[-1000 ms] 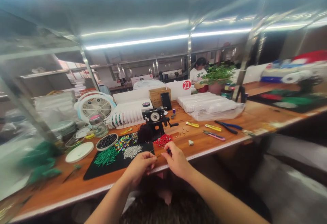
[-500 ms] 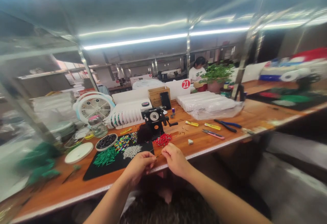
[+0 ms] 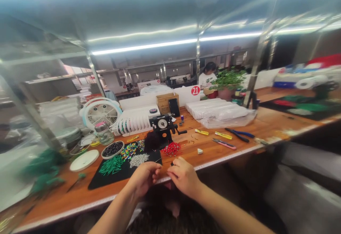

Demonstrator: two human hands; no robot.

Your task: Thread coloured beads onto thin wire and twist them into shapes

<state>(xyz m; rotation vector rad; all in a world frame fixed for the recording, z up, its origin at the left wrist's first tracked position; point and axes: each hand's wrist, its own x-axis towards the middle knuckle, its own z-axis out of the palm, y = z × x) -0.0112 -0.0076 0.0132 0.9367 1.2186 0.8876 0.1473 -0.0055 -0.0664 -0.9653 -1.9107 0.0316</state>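
My left hand (image 3: 144, 179) and my right hand (image 3: 183, 176) meet at the front edge of the wooden bench (image 3: 226, 152), fingertips pinched close together on something too small to name. Just beyond them lies a black mat (image 3: 106, 179) with heaps of green beads (image 3: 112, 164), white beads (image 3: 137, 159), mixed-colour beads (image 3: 128, 150) and red beads (image 3: 171, 148). A black clamped tool with a round dial (image 3: 163, 127) stands behind the mat.
A bowl of dark beads (image 3: 112, 149), a white lid (image 3: 84, 160), a jar (image 3: 103, 133) and a small fan (image 3: 100, 111) stand at the left. Pliers (image 3: 238, 134), cutters (image 3: 223, 143), plastic bags (image 3: 221, 111) and a cardboard box (image 3: 165, 101) lie further back. Another person (image 3: 207, 78) sits beyond.
Both hands have drawn slightly nearer to me along the bench edge and come closer together; the camera tilted a little.
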